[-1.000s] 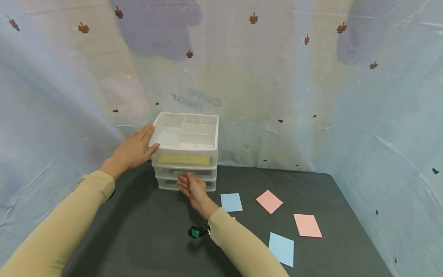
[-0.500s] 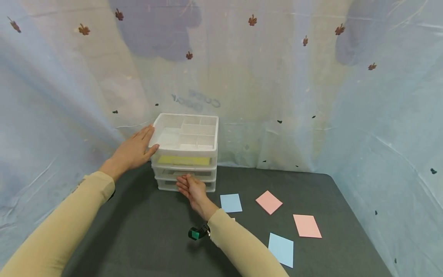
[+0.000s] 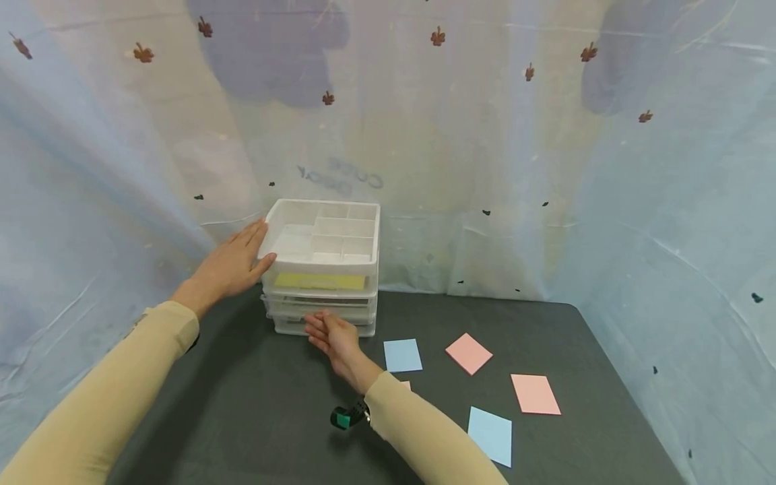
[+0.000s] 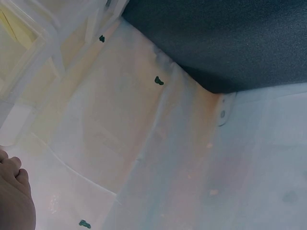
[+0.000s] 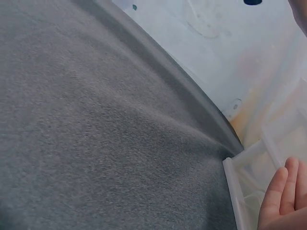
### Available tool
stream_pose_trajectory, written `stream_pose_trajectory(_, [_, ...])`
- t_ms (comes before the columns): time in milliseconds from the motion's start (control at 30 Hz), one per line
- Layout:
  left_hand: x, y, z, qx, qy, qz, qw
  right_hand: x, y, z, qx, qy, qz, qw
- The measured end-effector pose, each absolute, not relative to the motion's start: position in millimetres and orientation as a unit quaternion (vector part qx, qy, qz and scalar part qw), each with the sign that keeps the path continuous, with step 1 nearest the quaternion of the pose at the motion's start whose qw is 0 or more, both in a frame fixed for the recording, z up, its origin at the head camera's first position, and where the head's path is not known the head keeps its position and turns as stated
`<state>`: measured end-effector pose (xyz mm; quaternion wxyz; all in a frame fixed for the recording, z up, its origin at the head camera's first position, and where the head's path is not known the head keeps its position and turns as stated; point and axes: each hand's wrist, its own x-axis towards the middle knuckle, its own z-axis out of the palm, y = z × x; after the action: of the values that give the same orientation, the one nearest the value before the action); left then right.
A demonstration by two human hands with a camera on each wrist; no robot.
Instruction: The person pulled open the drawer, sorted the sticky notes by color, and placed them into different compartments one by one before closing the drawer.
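A clear white plastic drawer unit [image 3: 291, 276] with a divided tray on top stands at the back of the dark table. Something yellow [image 3: 318, 281] shows through its upper drawer. My left hand [image 3: 227, 269] lies against the unit's left side, fingers extended and thumb near the top front edge. The right hand [image 3: 336, 343] holds the front of a lower drawer [image 3: 287, 310] at its middle, palm turned sideways; that drawer stands slightly out. In the right wrist view the fingers [image 5: 273, 191] reach over the unit, though their grip is not fully visible.
Right of the unit, blue paper squares [image 3: 403, 356] and pink paper squares [image 3: 469, 353] lie scattered on the table [image 3: 254, 417]. Another pale piece is mostly behind the right wrist. A pale patterned curtain [image 3: 424, 148] hangs close behind the unit and around the table.
My right hand has drawn slightly downward and toward me, and the lower drawer has slid a little way out with it. The left hand keeps its place against the unit.
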<state>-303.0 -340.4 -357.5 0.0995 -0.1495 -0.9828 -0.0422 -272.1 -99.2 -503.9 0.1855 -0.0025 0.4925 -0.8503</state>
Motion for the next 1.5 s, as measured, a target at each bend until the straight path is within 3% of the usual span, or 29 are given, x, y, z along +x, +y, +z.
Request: stream_pose_trajectory(1500, [-301,-339,-356,-0.15,-0.983,-0.042,0.095,-207,-76,-506,-0.047,0.452,-0.835,0.309])
